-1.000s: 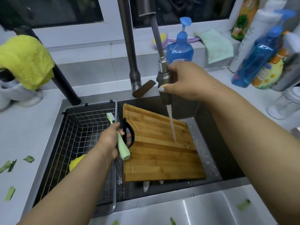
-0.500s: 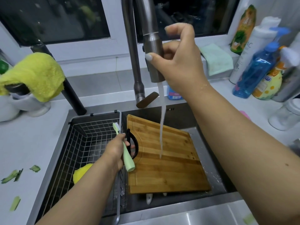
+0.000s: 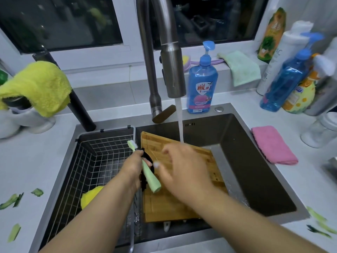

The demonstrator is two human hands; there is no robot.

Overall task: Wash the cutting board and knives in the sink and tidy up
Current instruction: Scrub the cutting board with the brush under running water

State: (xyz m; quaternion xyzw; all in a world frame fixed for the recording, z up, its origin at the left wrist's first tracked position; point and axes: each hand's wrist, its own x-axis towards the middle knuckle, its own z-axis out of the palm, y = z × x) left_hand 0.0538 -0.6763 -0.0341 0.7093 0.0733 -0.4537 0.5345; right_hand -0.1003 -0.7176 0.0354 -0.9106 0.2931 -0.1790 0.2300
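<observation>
A bamboo cutting board [image 3: 167, 205] lies tilted in the dark sink [image 3: 255, 170], with water from the faucet head [image 3: 173, 70] falling on its far edge. My left hand [image 3: 134, 167] grips a pale green brush [image 3: 145, 169] together with the board's black handle at its left side. My right hand [image 3: 182, 167] hovers over the board, blurred, fingers relaxed and holding nothing. A white knife tip [image 3: 166, 226] pokes out from under the board's near edge.
A wire basket [image 3: 94, 161] with a yellow sponge [image 3: 90, 197] fills the sink's left part. A blue soap bottle [image 3: 202, 83] stands behind the sink. A pink cloth [image 3: 273, 145] lies right of the sink, several bottles further right. Green peel scraps litter the counter.
My right hand let go of the faucet head and came down over the board. The faucet head is back up in its place, water still running. The left hand stayed put.
</observation>
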